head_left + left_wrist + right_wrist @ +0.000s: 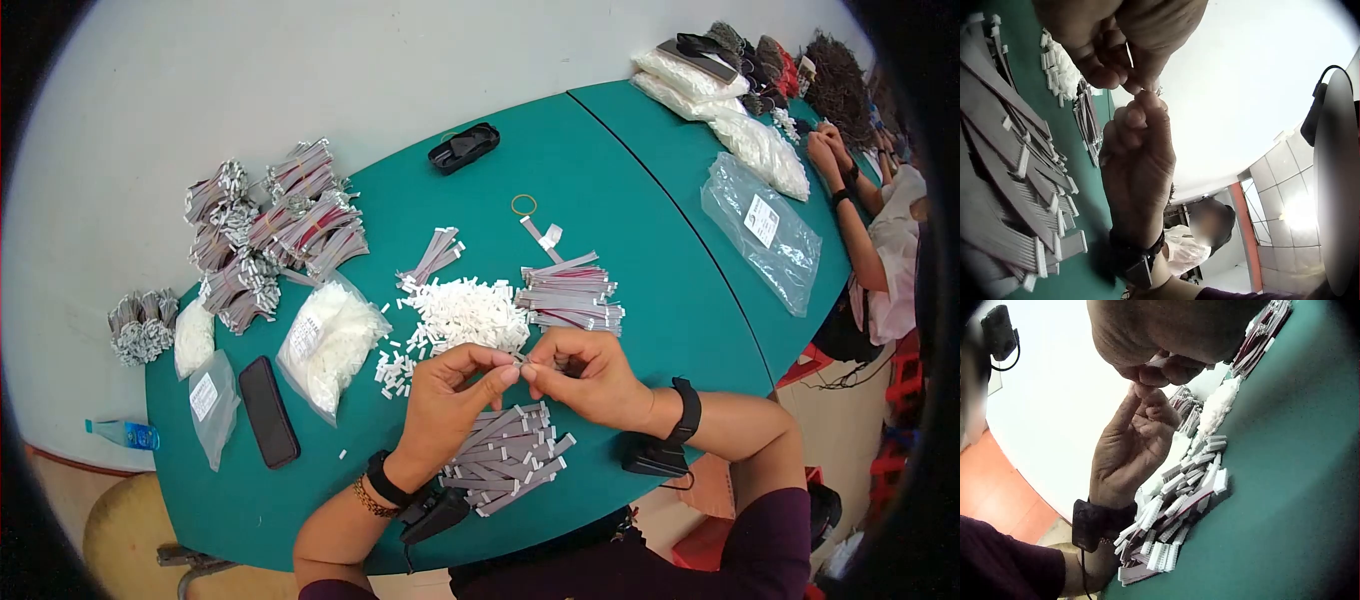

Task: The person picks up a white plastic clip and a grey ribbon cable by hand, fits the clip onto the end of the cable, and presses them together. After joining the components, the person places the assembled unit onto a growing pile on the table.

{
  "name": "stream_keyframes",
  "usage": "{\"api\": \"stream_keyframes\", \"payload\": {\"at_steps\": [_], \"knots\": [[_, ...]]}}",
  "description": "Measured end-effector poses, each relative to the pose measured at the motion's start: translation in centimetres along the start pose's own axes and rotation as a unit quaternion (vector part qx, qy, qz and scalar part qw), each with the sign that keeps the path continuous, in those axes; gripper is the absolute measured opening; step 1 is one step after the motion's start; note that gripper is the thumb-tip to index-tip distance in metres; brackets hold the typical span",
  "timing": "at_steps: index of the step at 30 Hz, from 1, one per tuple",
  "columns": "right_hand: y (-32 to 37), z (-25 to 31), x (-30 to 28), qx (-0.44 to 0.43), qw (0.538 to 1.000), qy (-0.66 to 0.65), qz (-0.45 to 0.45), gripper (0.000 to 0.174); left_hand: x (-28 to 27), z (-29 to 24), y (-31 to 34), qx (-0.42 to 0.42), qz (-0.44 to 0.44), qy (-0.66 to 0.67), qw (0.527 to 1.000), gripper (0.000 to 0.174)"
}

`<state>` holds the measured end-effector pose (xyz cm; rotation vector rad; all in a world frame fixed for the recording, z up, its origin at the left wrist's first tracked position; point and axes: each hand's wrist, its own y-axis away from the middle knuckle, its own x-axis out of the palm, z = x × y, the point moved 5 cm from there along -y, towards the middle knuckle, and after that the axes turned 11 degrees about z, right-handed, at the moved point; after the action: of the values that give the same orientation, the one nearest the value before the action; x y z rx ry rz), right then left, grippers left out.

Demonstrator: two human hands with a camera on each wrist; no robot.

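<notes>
Over the table's near middle, my left hand (445, 400) and right hand (590, 380) meet fingertip to fingertip. Thumbs and forefingers pinch a small grey ribbon cable (519, 358), mostly hidden by the fingers. In the right wrist view a pale strip (1161, 361) shows among the right hand's curled fingers. Below the hands lies a loose pile of grey ribbon cables (505, 455) with white end connectors. Just beyond them is a heap of small white connector housings (465, 315). A stack of ribbon cables (570, 295) lies past the right hand.
Bundled cables (290, 215) are piled at the back left, by a bag of white parts (330, 340) and a black phone (268, 412). A black case (464, 147) and a rubber band (523, 205) lie farther back. Another person's hands (830, 150) work at the far right.
</notes>
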<state>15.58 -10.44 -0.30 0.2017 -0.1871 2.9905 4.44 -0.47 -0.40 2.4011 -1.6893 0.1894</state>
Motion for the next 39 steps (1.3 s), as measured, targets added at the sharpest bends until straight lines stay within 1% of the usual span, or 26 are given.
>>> {"api": "stream_keyframes", "payload": {"at_steps": [2,5,11,14,15,18,21,24,25,27,30,36,39], "knots": [[0.0,0.0,0.1,0.002,1.000,-0.012,0.010,0.010,-0.2,0.1,0.0,0.005,0.000,-0.007,1.000,0.011],[0.0,0.2,0.0,0.015,1.000,0.009,0.026,0.008,-0.2,0.1,0.0,0.005,-0.005,-0.013,1.000,0.011],[0.0,0.2,0.1,-0.003,1.000,0.006,0.016,0.009,0.1,-0.6,0.0,0.010,-0.008,-0.055,0.998,0.012],[0.0,-0.1,0.3,-0.001,1.000,-0.018,0.022,0.009,0.0,-0.4,0.0,0.023,-0.006,-0.055,0.998,0.012],[-0.1,-0.2,0.3,0.004,0.999,-0.012,0.030,0.011,-0.1,-0.4,0.1,0.014,-0.002,-0.063,0.998,0.012],[-0.1,0.0,0.5,0.045,0.997,-0.049,0.042,0.013,0.1,-0.7,0.2,0.016,-0.007,-0.061,0.998,0.010],[-0.2,-0.2,0.5,0.052,0.996,-0.067,0.037,0.016,0.1,-0.7,0.2,0.011,-0.012,-0.054,0.998,0.008],[-0.3,-0.4,0.2,0.076,0.995,-0.051,0.043,0.016,0.0,-0.7,0.2,0.004,-0.019,-0.070,0.997,0.008],[-0.4,-0.2,0.2,0.087,0.994,-0.053,0.041,0.015,0.0,-0.8,0.1,0.015,-0.026,-0.076,0.997,0.008],[-0.5,-0.7,0.3,0.073,0.996,-0.047,0.037,0.014,0.0,-0.7,0.1,0.035,-0.038,-0.086,0.995,0.009],[-0.5,-0.6,0.4,0.065,0.997,-0.044,0.027,0.014,-0.1,-0.9,0.1,0.007,-0.027,-0.076,0.997,0.010],[-0.2,-0.2,0.1,0.040,0.999,-0.002,0.014,0.014,0.0,0.3,0.2,-0.055,0.020,0.070,0.996,0.009],[-0.1,-0.2,-0.1,0.041,0.999,0.007,0.008,0.013,0.1,0.4,0.1,-0.074,0.031,0.083,0.993,0.009]]}}
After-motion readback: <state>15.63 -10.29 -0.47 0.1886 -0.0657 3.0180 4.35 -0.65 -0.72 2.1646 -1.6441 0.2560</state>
